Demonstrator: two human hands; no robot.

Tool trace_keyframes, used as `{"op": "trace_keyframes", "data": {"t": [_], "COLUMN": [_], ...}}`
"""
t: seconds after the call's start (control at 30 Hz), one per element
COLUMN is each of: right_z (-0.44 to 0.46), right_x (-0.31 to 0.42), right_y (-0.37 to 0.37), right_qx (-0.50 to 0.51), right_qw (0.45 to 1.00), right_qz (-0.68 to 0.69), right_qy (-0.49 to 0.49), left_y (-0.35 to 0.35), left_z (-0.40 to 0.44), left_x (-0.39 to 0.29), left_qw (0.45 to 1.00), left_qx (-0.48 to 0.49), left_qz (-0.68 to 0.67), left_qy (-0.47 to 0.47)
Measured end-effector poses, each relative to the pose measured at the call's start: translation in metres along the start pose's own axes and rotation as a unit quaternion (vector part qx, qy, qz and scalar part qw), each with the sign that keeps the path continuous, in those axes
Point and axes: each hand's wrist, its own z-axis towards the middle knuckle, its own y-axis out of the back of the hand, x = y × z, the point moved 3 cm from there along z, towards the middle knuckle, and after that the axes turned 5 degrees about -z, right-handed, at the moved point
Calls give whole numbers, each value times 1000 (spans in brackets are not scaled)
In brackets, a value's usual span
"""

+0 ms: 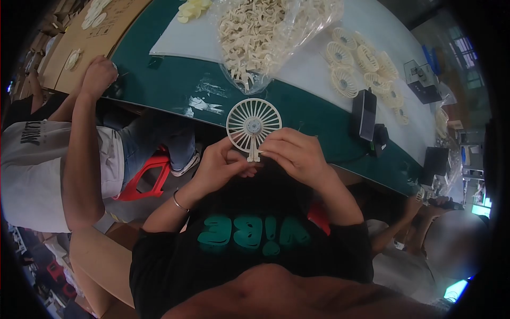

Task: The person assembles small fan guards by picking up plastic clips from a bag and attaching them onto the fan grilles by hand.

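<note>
A round cream plastic fan grille (268,112) with a grey hub (253,125) and a short stem stands upright before my chest, at the table's near edge. My left hand (219,165) is closed around its lower left side, thumb toward the stem. The fingers of my right hand (298,154) pinch at the right side of the stem's base. Whether a small piece sits between those right fingertips is hidden. Beyond the grille, a clear plastic bag (255,40) spills many small curved cream parts onto the table.
Several similar grilles (345,80) lie on a white sheet (313,74) at right, near a dark box-shaped device (364,114). Pale yellow pieces (192,9) sit at the back. A co-worker's arm (85,143) rests at left by cardboard (69,69); another person (419,234) works at right.
</note>
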Motion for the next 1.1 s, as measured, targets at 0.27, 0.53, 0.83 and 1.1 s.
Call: {"op": "trace_keyframes", "data": {"t": [0.27, 0.53, 0.83, 1.1], "right_z": [3, 15, 68, 111], "right_x": [0, -6, -50, -90], "right_y": [-8, -21, -33, -61], "right_qx": [42, 105, 47, 60], "right_qw": [996, 978, 996, 975], "right_qz": [74, 178, 36, -213], "right_qy": [-23, -34, -62, -33], "left_y": [17, 38, 60, 58], "left_z": [2, 3, -2, -4], "left_x": [-11, -29, -32, -34], "left_qw": [962, 890, 879, 866], "left_qx": [-80, -56, -79, -84], "left_qz": [135, 248, 315, 337], "left_qy": [-223, -378, -349, -360]}}
